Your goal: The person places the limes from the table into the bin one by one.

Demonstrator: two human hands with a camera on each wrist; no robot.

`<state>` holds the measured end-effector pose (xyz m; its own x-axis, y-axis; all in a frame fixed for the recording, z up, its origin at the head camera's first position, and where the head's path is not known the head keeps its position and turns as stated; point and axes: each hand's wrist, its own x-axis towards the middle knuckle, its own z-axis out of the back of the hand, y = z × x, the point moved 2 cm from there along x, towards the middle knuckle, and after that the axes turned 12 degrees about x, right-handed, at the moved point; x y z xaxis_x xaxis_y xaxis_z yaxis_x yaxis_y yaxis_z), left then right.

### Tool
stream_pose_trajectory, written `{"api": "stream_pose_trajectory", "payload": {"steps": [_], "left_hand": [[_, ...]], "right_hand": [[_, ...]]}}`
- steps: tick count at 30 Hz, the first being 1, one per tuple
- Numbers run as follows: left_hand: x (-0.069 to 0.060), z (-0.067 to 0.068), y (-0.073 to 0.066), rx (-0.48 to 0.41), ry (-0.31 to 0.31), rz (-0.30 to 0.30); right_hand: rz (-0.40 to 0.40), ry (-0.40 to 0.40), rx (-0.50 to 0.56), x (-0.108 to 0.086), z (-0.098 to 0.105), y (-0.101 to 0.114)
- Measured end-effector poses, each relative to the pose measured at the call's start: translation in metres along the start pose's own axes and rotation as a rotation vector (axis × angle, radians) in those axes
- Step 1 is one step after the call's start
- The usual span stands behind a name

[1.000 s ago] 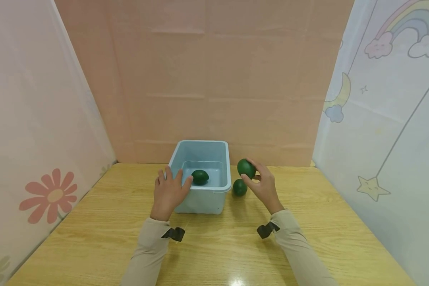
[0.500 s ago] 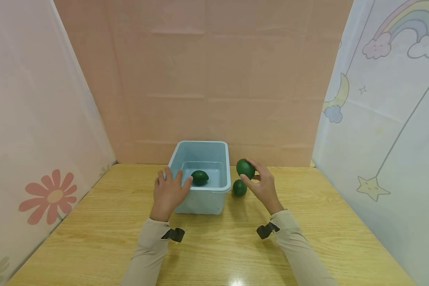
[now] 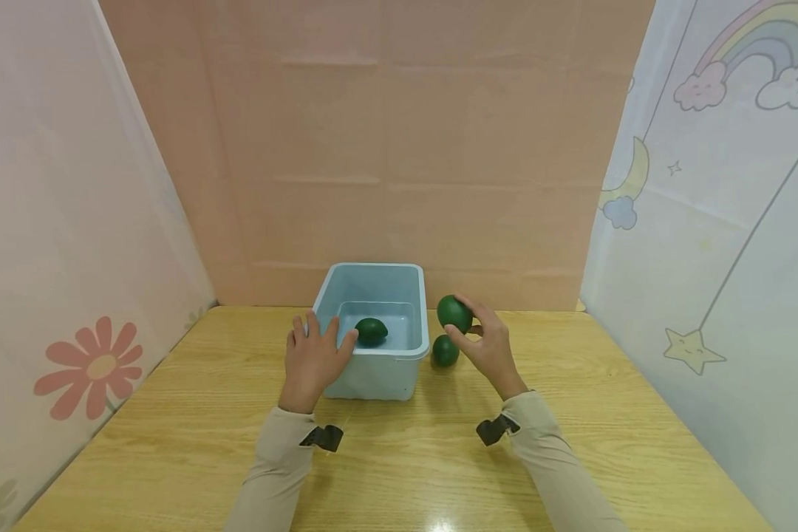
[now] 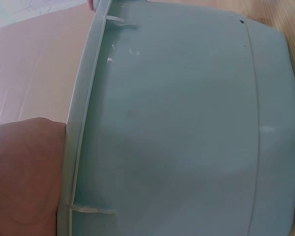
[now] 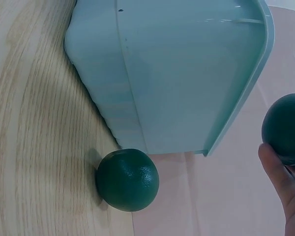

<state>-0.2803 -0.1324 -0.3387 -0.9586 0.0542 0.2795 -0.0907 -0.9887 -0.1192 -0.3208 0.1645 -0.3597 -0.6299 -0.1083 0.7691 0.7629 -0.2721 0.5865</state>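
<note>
A light blue plastic bin [image 3: 372, 377] stands on the table, with one dark green lime [image 3: 371, 332] lying inside near its front wall. My left hand [image 3: 312, 366] rests at the bin's near left corner, fingers spread over the rim. Between thumb and fingers, my right hand [image 3: 490, 347] holds a second lime [image 3: 454, 314] in the air just right of the bin. Below it, a third lime [image 3: 445, 351] sits on the table beside the bin's right wall. The right wrist view shows the held lime [image 5: 286, 129] apart from the lime on the table [image 5: 128, 180].
The wooden table [image 3: 193, 428] carries the bin near its back edge. Behind it rises a tan backdrop [image 3: 386, 148]. Printed pale sheets flank both sides, the left one with a flower [image 3: 100, 366], the right one with a star [image 3: 694, 349].
Both hands stay almost still. The held lime has shifted very slightly to the left with my right hand, and the whole view has drifted a few pixels.
</note>
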Motion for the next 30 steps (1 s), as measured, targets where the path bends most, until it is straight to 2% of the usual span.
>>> {"api": "stream_pose_trajectory", "payload": {"steps": [12,17,19,23,25,30], "left_hand": [[0.000,0.001,-0.001,-0.010,-0.003,0.010],[0.000,0.002,-0.002,-0.007,-0.019,0.012],[-0.001,0.002,-0.002,-0.012,-0.020,0.012],[-0.002,0.003,-0.003,-0.016,-0.024,0.010],[-0.002,0.003,-0.003,-0.016,-0.032,0.009],[-0.003,0.003,-0.004,-0.022,-0.037,0.011]], "right_hand": [[0.035,0.009,0.056,0.002,-0.002,0.005],[0.038,0.013,0.028,0.002,-0.004,0.007],[0.037,0.017,0.021,0.002,-0.004,0.014],[0.039,0.031,0.040,0.002,-0.005,0.016],[0.044,0.037,0.044,0.001,-0.005,0.010],[0.055,0.049,0.042,0.000,-0.005,0.011]]}}
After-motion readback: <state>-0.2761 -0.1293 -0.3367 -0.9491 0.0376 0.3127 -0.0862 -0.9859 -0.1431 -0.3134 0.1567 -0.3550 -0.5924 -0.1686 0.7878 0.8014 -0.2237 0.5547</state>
